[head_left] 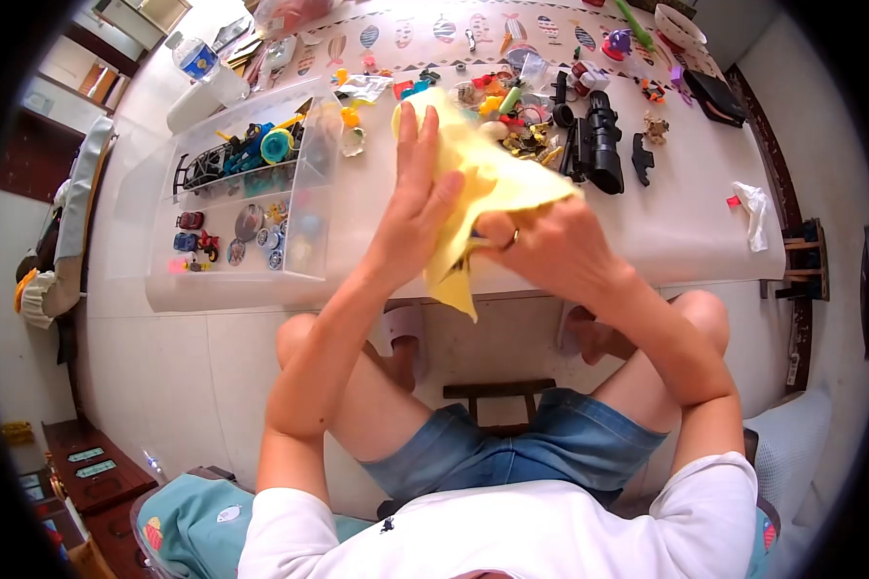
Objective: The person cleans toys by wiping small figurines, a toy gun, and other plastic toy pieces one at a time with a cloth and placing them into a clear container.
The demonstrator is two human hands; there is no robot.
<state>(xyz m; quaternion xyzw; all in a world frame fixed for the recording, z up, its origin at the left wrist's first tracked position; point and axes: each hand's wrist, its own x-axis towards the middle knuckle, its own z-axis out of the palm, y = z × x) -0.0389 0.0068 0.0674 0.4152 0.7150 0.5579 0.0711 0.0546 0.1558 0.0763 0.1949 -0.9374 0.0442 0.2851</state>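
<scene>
A yellow cloth (488, 183) is held up in front of me over the table's near edge, partly blurred and with a pointed corner hanging down. My right hand (555, 241), wearing a ring, is closed around its right side. Something small and dark shows by those fingers, too hidden to name. My left hand (417, 198) lies against the cloth's left side, fingers stretched out and pointing away from me. Just beyond the cloth, a pile of small toys and trinkets (531, 135) covers the tabletop. A black toy scope (603, 145) lies right of it.
To the left stands a clear divided plastic box (304, 232) with toy vehicles and round badges. A water bottle (198, 63) is behind it. On the right are a black pouch (714, 99), a black curved part (642, 159) and a white crumpled wrapper (753, 217).
</scene>
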